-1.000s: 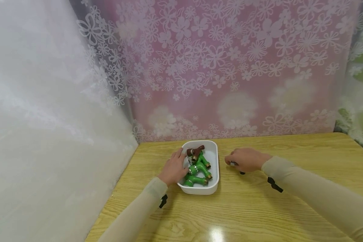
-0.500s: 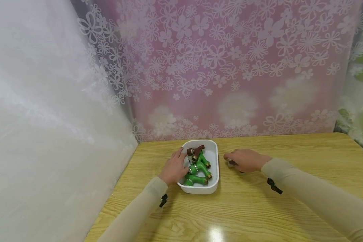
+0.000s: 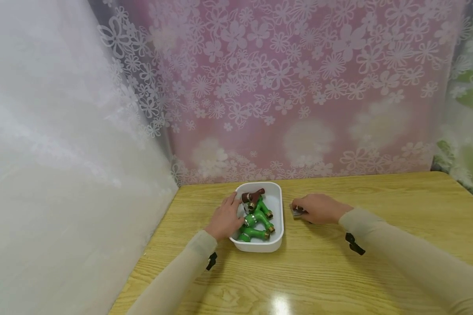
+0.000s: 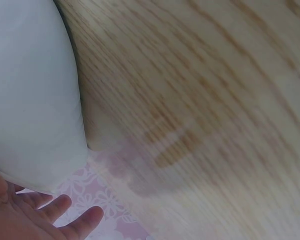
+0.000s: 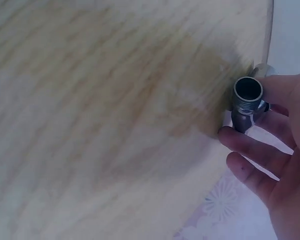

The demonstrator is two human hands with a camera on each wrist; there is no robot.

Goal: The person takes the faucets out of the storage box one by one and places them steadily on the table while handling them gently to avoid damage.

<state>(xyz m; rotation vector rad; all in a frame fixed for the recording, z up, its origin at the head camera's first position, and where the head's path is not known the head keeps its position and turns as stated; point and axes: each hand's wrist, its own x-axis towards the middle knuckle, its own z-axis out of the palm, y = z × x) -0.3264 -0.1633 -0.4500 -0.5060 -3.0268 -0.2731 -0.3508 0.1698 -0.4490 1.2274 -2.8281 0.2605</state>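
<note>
A white tub (image 3: pixel 277 218) on the table holds several green taps (image 3: pixel 255 233) with brass-coloured threaded ends, and a dark red tap (image 3: pixel 254 197) at its back left. My left hand (image 3: pixel 225 217) rests at the tub's left rim, thumb toward the inside. In the left wrist view, its fingers (image 4: pixel 85 220) are extended past the tub's wall. To the right of the tub, my right hand (image 3: pixel 319 208) holds a silver metal tap (image 3: pixel 298 213) low over the table. The right wrist view shows the tap's hollow threaded end (image 5: pixel 248 95) between thumb and fingers; the rest is partly hidden.
The wooden table (image 3: pixel 339 267) extends to the front and right. A pink flowered curtain (image 3: pixel 299 87) hangs along its back edge, and a pale sheet (image 3: pixel 71 153) closes off the left side.
My right hand has shifted slightly toward the tub and turned the silver tap, so a flat grey end now shows at its left. The left hand stays at the rim.
</note>
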